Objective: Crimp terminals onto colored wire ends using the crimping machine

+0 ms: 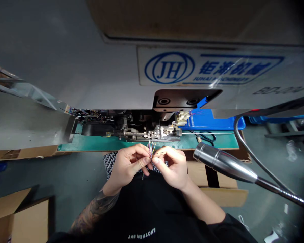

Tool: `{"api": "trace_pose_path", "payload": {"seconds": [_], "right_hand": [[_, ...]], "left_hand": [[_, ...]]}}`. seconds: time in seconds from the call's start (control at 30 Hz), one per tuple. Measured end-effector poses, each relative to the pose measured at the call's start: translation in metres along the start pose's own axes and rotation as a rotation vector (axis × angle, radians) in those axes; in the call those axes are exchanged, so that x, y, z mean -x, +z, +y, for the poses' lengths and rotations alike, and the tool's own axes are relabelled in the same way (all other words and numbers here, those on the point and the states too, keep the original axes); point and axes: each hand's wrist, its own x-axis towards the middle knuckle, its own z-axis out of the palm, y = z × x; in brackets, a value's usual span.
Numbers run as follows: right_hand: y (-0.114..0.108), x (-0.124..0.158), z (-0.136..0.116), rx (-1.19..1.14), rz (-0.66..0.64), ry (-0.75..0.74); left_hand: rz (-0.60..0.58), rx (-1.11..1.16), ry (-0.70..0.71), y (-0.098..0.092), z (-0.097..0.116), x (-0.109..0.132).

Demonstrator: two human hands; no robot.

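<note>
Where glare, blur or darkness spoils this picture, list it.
Head view: glare crosses lettering on the label; head view: bright highlights streak the silver lamp; head view: the upper right corner fades to black; head view: the wires are hard to separate.

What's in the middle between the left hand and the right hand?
In the head view, a fanned-out bunch of thin coloured wires sticks up between the left hand and the right hand.
</note>
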Motion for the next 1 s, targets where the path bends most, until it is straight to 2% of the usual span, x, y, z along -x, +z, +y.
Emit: {"api": "trace_pose_path", "payload": {"seconds": [0.1,0.7,1.0], "right_hand": [[-0.0004,0.0009,0.0003,-0.009,0.013,0.017],[-0.0085,-0.0029,0.0020,-0.037,-0.104,0.017],[-0.0067,-0.0037,0.0021,-0.087,-0.102,0.019]], "left_hand": [[-0.005,0.006,0.009,0.0001,0.0010,0.0003],[-0.013,-0.027,-0.010,0.0009,0.0043,-0.0012],[-0.007,-0.022,0.010,0.0016,0.0047,-0.0024]]}}
